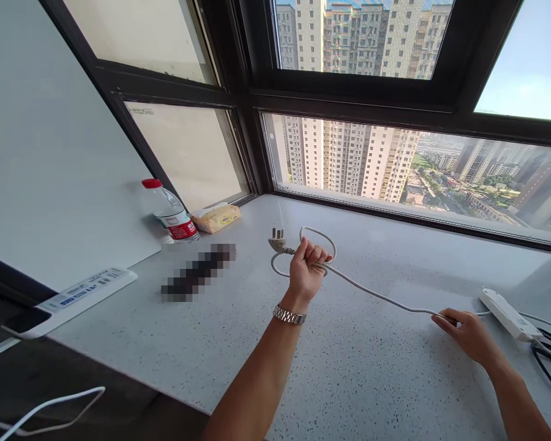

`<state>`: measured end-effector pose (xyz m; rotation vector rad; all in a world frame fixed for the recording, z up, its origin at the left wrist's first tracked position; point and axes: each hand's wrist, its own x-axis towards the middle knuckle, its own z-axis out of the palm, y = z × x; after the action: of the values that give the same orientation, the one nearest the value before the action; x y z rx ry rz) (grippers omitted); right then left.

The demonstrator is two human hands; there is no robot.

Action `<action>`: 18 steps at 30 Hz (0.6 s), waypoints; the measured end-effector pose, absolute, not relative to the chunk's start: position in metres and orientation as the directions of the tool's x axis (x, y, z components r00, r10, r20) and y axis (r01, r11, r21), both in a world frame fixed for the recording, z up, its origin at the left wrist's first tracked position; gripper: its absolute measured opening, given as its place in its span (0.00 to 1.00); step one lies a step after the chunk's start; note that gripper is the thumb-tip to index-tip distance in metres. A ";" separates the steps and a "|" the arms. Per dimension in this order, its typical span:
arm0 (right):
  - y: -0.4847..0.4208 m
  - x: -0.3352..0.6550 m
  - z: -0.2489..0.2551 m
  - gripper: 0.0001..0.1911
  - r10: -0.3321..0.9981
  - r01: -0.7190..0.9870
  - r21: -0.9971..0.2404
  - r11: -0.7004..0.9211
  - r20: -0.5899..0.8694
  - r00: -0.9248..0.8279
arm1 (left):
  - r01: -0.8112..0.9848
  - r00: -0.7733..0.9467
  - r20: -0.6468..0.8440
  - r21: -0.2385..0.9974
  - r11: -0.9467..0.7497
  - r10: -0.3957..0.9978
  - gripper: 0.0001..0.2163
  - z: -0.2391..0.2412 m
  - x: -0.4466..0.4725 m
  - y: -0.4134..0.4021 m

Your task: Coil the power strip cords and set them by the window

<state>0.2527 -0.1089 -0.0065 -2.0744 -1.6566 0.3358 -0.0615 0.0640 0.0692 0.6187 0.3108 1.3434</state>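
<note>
My left hand [307,267], with a metal watch on its wrist, is closed around a white power cord [371,291]. Loops of the cord stick out above and to the left of the fist, and a three-pin plug [278,242] juts out on its left with the prongs up. From the fist the cord runs right to my right hand [463,331], whose thumb and fingers pinch it low over the counter. Beyond that hand, a white power strip [509,314] lies on the counter near the right edge.
The speckled white counter [358,373] meets dark-framed windows at the back. A red-capped water bottle [172,214] and a tissue pack [217,218] stand in the left corner. A blurred dark object [197,272] lies nearby. A white strip-shaped device [82,297] sits at the left edge; black cables [548,361] lie far right.
</note>
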 end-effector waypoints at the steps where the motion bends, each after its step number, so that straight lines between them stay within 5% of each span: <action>1: -0.109 0.255 -0.006 0.32 0.957 0.825 -0.525 -0.210 0.062 0.283 | -0.783 0.247 0.154 0.614 0.103 0.957 0.23 0.067 -0.061 0.059; 7: -0.099 0.204 0.001 0.34 0.782 0.643 -0.688 -0.336 0.176 0.597 | -0.490 0.692 0.247 0.851 0.189 0.679 0.27 0.032 -0.015 -0.001; 11: -0.098 0.165 -0.003 0.33 0.829 0.653 -0.720 -0.233 0.205 0.521 | -0.354 0.820 0.182 0.906 0.231 0.543 0.27 0.016 0.012 -0.030; 18: -0.101 0.167 -0.011 0.31 0.912 0.583 -0.801 -0.135 0.129 0.390 | -0.213 0.827 0.146 0.975 0.063 0.543 0.24 0.010 0.004 -0.024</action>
<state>0.1674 -0.1008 -0.0112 -1.8287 -1.2961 0.5064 0.0037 -0.0244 0.0101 1.3977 0.2889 0.5834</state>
